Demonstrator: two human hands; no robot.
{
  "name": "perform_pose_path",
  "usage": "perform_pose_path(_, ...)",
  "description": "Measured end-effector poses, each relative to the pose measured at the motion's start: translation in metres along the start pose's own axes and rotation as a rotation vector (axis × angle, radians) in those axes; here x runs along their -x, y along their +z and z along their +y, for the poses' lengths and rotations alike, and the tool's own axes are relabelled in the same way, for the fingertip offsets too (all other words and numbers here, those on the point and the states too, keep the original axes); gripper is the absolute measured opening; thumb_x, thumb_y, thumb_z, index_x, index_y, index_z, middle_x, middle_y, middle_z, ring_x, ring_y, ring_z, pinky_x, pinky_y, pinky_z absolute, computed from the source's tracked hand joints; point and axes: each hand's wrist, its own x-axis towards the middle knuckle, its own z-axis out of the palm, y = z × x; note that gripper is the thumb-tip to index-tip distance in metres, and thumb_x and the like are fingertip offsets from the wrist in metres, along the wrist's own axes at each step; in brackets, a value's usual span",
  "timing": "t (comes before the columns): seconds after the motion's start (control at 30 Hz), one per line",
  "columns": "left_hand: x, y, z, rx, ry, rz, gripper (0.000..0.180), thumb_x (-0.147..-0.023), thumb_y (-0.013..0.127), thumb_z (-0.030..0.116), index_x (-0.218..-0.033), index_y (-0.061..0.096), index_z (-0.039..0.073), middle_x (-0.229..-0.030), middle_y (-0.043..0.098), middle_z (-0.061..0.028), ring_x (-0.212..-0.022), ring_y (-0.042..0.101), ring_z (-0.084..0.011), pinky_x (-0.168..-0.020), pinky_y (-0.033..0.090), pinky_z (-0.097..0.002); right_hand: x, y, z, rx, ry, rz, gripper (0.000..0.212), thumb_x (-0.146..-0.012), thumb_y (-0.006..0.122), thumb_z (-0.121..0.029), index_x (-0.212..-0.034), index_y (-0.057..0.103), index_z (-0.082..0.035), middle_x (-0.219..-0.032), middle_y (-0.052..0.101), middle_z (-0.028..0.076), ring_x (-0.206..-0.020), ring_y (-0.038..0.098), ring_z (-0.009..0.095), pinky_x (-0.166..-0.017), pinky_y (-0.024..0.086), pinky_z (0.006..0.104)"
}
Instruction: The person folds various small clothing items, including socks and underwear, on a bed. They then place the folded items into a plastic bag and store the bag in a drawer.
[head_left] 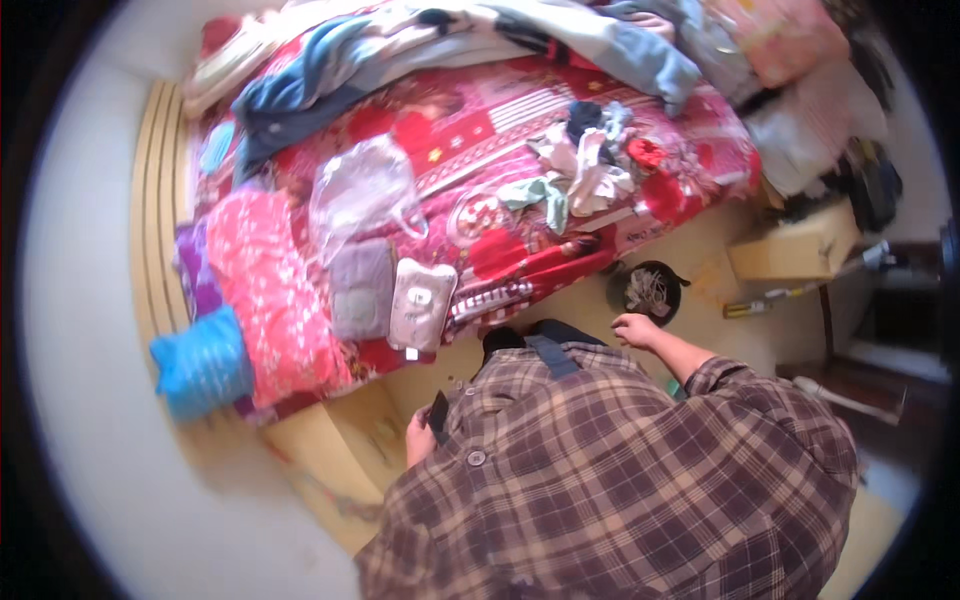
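Observation:
My left hand is low beside my plaid shirt, its fingers closed round a flat black phone. Over the floor by the bed, my right hand hangs with loosely bent fingers and nothing visible in it. A dark round bin stands just beyond that hand, with crumpled whitish stuff inside. On the near side of the bed lie a folded grey cloth item and a pale pink padded item. Behind them is a clear plastic bag.
A pile of small clothes lies on the red patterned bedding. Bunched blankets line the far side. A pink pillow and blue cushion are at left. A cardboard box sits on the floor at right.

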Motion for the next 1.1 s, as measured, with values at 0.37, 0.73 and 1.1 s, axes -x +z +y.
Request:
perform_pose_path(0.37, -0.127, 0.050, 0.129, -0.130, 0.055, -0.552, 0.026, -0.084, 0.046, 0.014, -0.109, 0.049, 0.004, -0.085, 0.057, -0.0064, -0.072, 0.055, -0.0129, -0.055, 0.043, -0.0221, 0.060, 0.040, 0.061, -0.400, 0.192, 0.224, 0.030, -0.077, 0.053, -0.013, -0.105, 0.055, -0.003, -0.085, 0.060, 0.008, -0.066, 0.057, 0.013, -0.058, 0.046, 0.0275)
perform_pose_path(0.73, -0.144, 0.074, 0.198, -0.274, 0.080, -0.493, 0.028, -0.084, 0.048, 0.011, -0.110, 0.048, 0.001, -0.084, 0.055, -0.0061, -0.069, 0.053, -0.0124, -0.052, 0.044, -0.0236, -0.003, -0.054, 0.006, -0.539, 0.057, 0.264, 0.028, -0.078, 0.052, -0.014, -0.105, 0.055, -0.005, -0.072, 0.059, 0.004, -0.057, 0.054, 0.010, -0.049, 0.043, 0.0234)
perform_pose_path(1.1, -0.070, 0.168, 0.184, -0.273, -0.173, -0.132, 0.023, -0.083, 0.053, 0.011, -0.102, 0.053, -0.001, -0.091, 0.059, -0.0061, -0.082, 0.052, -0.0108, -0.075, 0.041, -0.0236, -0.223, -0.216, -0.110, -0.081, -0.195, 0.239, 0.031, -0.077, 0.057, -0.019, -0.103, 0.056, -0.002, -0.084, 0.062, 0.010, -0.069, 0.061, 0.016, -0.060, 0.048, 0.0286)
